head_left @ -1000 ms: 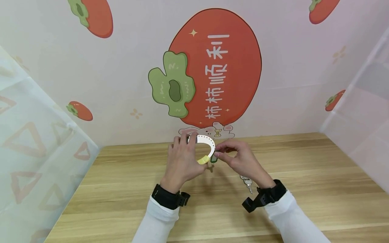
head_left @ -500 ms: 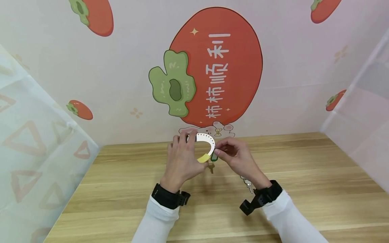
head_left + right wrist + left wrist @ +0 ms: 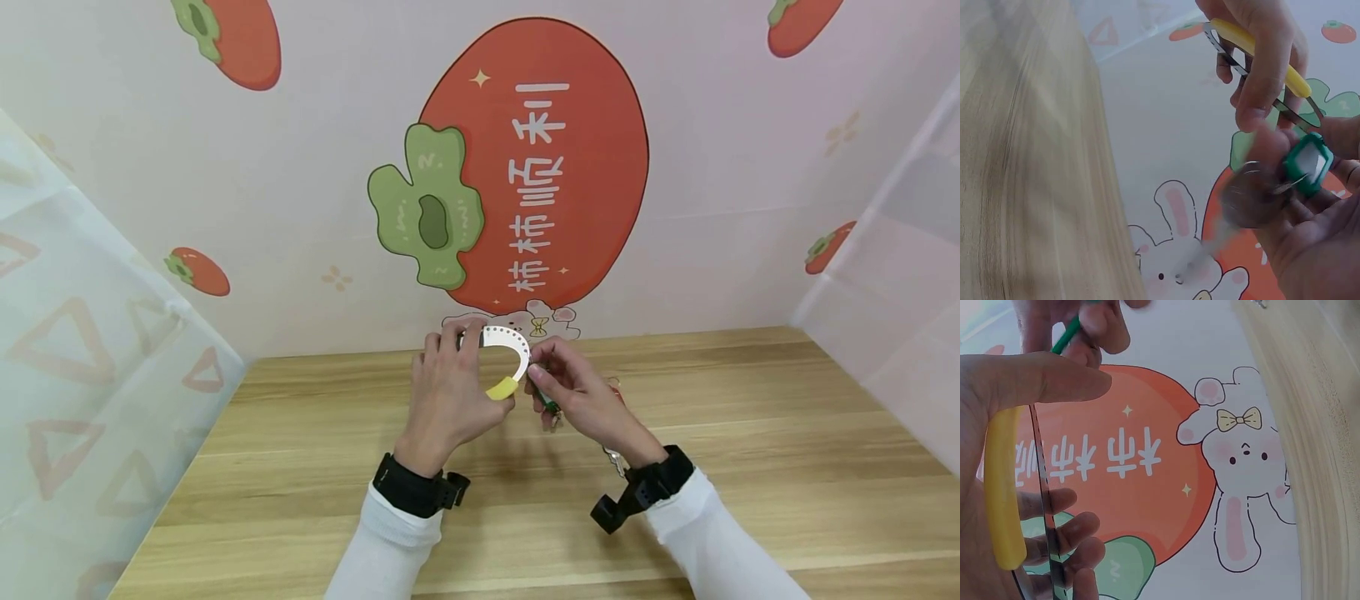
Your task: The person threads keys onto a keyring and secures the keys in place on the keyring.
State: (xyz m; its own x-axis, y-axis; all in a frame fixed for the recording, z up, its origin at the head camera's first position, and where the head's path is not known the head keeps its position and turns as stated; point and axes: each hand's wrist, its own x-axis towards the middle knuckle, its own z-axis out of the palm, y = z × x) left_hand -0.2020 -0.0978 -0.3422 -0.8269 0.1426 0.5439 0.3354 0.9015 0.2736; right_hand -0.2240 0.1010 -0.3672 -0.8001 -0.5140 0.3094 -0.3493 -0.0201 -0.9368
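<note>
My left hand [image 3: 450, 383] grips a flat, curved metal ring plate [image 3: 517, 343] with a row of small holes along it and a yellow sleeve [image 3: 502, 388] on one end. In the left wrist view the thumb crosses the top of that sleeve, fingers behind the plate. At the plate's right edge my right hand [image 3: 583, 396] pinches a green-framed key tag [image 3: 1308, 164]. From the tag hangs a key [image 3: 1207, 253], blurred by motion in the right wrist view. Whether the tag's top is hooked to the plate cannot be seen.
Silver keys [image 3: 615, 460] lie on the wooden table [image 3: 300, 500], partly behind my right wrist. A bit of a red item [image 3: 617, 392] shows beyond that hand. A printed cloth backdrop [image 3: 705, 208] stands at the table's far edge.
The green tag and its key have swung from hanging straight down to tilting rightward, under the right fingers. The right hand's lower fingers now show below. The left hand is nearly still.
</note>
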